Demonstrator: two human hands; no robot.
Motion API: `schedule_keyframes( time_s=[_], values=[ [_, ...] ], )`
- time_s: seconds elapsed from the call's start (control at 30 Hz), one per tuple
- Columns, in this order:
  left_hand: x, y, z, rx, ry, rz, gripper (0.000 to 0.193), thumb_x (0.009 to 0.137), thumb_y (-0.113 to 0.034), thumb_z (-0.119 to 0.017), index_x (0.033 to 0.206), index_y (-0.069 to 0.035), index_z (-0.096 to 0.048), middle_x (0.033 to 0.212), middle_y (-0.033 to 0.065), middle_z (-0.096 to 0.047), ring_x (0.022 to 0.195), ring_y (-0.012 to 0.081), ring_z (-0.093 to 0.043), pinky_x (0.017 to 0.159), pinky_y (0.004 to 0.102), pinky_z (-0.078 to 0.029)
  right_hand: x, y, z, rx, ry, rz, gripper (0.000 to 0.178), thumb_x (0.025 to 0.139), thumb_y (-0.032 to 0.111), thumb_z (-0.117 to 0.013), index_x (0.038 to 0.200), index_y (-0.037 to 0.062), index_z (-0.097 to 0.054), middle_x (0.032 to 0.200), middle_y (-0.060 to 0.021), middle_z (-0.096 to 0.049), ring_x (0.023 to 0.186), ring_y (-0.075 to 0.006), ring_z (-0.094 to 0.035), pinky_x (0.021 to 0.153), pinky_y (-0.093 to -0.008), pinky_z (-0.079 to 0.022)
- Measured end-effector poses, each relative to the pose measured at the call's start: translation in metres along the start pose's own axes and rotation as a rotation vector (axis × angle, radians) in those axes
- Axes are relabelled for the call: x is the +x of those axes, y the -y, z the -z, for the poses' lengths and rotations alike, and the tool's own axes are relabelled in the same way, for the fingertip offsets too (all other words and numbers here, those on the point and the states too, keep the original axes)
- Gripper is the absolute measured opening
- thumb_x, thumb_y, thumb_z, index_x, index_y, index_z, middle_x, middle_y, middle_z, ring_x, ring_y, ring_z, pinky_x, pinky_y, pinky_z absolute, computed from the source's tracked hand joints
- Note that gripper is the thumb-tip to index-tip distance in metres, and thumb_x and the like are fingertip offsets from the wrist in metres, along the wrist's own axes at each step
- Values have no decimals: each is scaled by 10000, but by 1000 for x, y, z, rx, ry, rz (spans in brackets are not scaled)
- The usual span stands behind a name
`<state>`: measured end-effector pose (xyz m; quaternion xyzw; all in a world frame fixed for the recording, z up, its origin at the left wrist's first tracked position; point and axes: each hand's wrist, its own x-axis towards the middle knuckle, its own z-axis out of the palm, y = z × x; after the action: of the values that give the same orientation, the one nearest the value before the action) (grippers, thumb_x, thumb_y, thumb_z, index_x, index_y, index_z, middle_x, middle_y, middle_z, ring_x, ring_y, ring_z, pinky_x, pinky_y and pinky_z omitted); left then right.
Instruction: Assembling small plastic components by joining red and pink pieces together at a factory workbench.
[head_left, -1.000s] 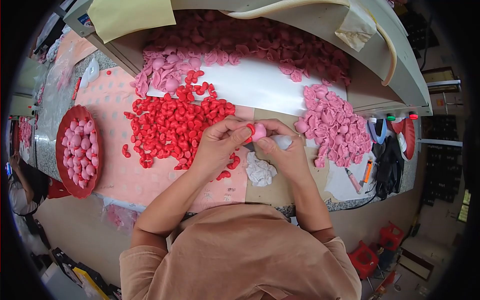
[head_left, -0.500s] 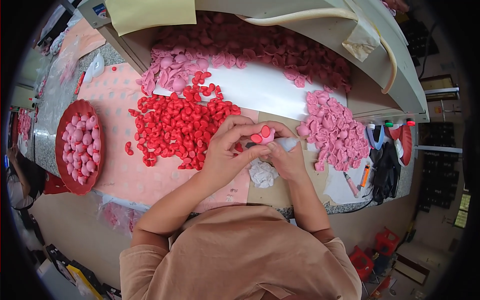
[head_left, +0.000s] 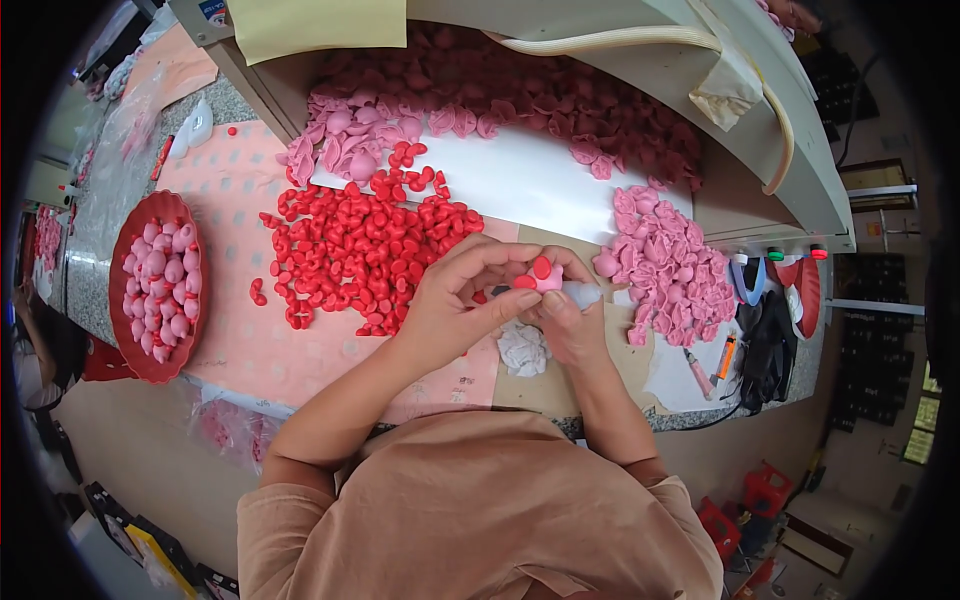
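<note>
Between my two hands is a small pink plastic part [head_left: 549,283] with two red oval pieces on it. My left hand [head_left: 450,300] is closed, its thumb and forefinger pinching this part from the left. My right hand [head_left: 577,330] is closed too, its thumb against the part's near side. A translucent whitish object [head_left: 583,294], perhaps a small bottle, sits in the right fingers; most of it is hidden. Left of my hands spreads a heap of small red plastic pieces [head_left: 370,245]. On the right lies a heap of pink petal-like parts [head_left: 672,268].
A red scalloped bowl [head_left: 203,290] of pink parts stands at the left. Crumpled white tissue [head_left: 523,349] lies just below my hands. Behind rises a grey hooded cabinet [head_left: 735,205] with more pink parts inside. A tube [head_left: 699,373] and an orange marker [head_left: 727,355] lie at right.
The pink part has turned and shifted slightly right in my fingers, so its red ovals face differently. Both hands keep their grip and stay nearly in place.
</note>
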<state>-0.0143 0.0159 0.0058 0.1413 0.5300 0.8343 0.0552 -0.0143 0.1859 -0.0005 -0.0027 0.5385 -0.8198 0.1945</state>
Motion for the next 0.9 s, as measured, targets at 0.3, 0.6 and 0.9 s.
schedule_keyframes(
  time_s=[0.3,0.6,0.9],
  values=[
    [-4,1,0,263,65,-91,409,796,49,-624,1175,-14,-487,1093,71,-439,1000,165,-550,778,274,-507,-1,-2,-2,8,-38,84,503,737,290,-707,1099,33,-473,1000,-77,-548,897,-171,-564,788,-318,-487],
    [-5,10,-11,-19,-69,-83,299,836,25,-597,1126,7,-528,1125,96,-483,1024,174,-555,853,281,-486,1,0,-7,-131,-77,250,365,779,113,-658,1097,23,-504,962,-25,-544,840,-75,-500,689,-208,-435],
    [-4,-5,-10,-70,-34,-34,225,866,-5,-578,1087,20,-539,1080,109,-536,939,184,-604,762,293,-528,-3,1,-8,127,-3,134,425,781,266,-680,1076,20,-498,976,-55,-529,818,-105,-511,600,-232,-412]
  ],
)
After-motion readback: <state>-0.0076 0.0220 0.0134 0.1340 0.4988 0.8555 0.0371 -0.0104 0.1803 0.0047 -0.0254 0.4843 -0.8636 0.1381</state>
